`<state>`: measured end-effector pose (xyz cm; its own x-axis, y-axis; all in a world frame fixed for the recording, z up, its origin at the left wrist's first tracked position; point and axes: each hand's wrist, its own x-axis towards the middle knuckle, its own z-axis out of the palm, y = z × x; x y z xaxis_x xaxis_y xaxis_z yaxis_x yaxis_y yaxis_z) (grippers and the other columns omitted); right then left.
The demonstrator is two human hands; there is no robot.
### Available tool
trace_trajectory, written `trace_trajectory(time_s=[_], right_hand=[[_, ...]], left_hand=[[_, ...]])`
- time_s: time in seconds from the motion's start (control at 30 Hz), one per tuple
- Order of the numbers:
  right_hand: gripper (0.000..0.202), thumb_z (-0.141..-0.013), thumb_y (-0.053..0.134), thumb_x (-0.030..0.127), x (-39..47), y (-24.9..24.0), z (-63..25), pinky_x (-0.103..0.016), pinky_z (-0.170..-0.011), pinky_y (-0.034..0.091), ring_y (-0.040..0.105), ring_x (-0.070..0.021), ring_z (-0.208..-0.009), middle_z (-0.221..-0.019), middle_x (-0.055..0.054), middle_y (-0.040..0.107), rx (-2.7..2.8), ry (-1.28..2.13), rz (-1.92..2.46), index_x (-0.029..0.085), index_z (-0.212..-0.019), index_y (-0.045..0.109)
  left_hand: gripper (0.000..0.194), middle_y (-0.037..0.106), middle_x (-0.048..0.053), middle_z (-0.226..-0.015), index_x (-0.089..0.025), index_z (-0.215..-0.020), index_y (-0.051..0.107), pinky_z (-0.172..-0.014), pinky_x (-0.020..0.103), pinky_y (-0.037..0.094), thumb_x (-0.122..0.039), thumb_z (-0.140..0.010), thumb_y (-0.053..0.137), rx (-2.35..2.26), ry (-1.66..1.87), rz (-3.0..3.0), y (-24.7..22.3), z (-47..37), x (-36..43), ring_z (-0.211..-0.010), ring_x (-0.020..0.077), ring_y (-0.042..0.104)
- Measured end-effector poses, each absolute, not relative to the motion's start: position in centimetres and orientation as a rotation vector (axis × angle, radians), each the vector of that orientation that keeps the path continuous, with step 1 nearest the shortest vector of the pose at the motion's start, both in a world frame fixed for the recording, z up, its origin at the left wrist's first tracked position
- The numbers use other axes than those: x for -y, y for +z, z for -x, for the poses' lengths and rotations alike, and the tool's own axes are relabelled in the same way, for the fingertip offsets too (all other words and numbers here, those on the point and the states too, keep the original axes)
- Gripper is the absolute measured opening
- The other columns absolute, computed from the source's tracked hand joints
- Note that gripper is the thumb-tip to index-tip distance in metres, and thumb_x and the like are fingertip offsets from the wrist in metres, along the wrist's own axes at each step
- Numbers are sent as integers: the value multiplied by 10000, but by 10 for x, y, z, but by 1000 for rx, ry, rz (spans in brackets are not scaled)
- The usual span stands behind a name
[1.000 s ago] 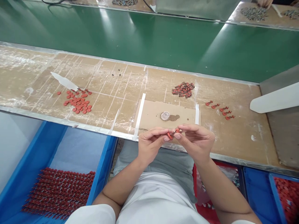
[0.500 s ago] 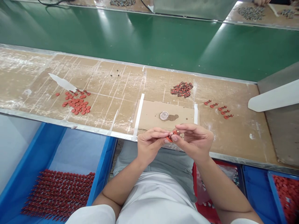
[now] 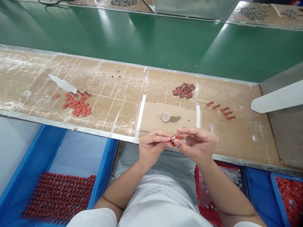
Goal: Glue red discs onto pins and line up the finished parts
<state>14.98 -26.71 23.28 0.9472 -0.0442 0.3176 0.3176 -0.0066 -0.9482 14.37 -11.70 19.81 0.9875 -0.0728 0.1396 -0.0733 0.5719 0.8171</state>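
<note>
In front of my body, above the table's near edge, my left hand (image 3: 153, 145) pinches a small red disc (image 3: 171, 143) between thumb and fingers. My right hand (image 3: 197, 143) has its thumb and forefinger closed on a small red-and-dark piece (image 3: 178, 136) that meets the disc. Fingers partly cover both. Just beyond my hands, a small clear round dish (image 3: 166, 117) sits on a cardboard sheet (image 3: 151, 110), beside a dark wet stain. Further back lies a heap of red-and-dark pieces (image 3: 184, 90). On the right, several pieces joined to discs (image 3: 226, 113) stand in a slanting row.
Loose red discs (image 3: 79, 105) lie at left by a white strip (image 3: 62, 83). A blue bin (image 3: 104, 164) at lower left holds rows of joined pieces. Red and blue bins (image 3: 258, 179) are at lower right. A green belt (image 3: 142, 41) runs behind; a metal wall (image 3: 286, 135) bounds the right.
My right hand and the red-and-dark piece have shifted down slightly, and the piece has tilted a little against the disc. The other person's hand at upper right has left view.
</note>
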Motion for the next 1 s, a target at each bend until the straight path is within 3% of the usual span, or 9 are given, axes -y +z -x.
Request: trace_trajectory(time_s=[0.13, 0.37, 0.63, 1.0], right_hand=[[355, -691, 828, 77, 266, 232, -150, -228, -620, 627, 716, -150, -636, -781, -27, 759, 231, -302, 1542, 224, -1010, 770], [253, -730, 845, 145, 261, 227, -148, -252, -654, 637, 726, -155, -688, -834, -31, 765, 134, -313, 1501, 234, -957, 777], [342, -724, 831, 81, 263, 220, -147, -278, -683, 623, 720, -161, -752, -890, -22, 763, 203, -489, 1602, 274, -999, 772], [286, -720, 836, 125, 264, 216, -147, -310, -634, 618, 716, -184, -699, -829, -22, 756, 253, -545, 1749, 265, -960, 769]], left_hand=[[252, 743, 32, -911, -294, -882, 805, -797, 277, 631, -101, -722, 821, 142, 1, -966, 199, -145, 119, -850, 156, 729], [254, 758, 32, -942, -283, -924, 800, -795, 238, 606, -114, -736, 819, 105, 45, -940, 193, -150, 121, -879, 141, 721], [255, 757, 43, -944, -290, -926, 802, -807, 266, 605, -175, -704, 855, 68, 98, -1013, 190, -149, 120, -880, 154, 714], [242, 759, 33, -904, -304, -895, 802, -814, 281, 616, -137, -722, 832, 70, 134, -1018, 187, -148, 122, -852, 151, 725]])
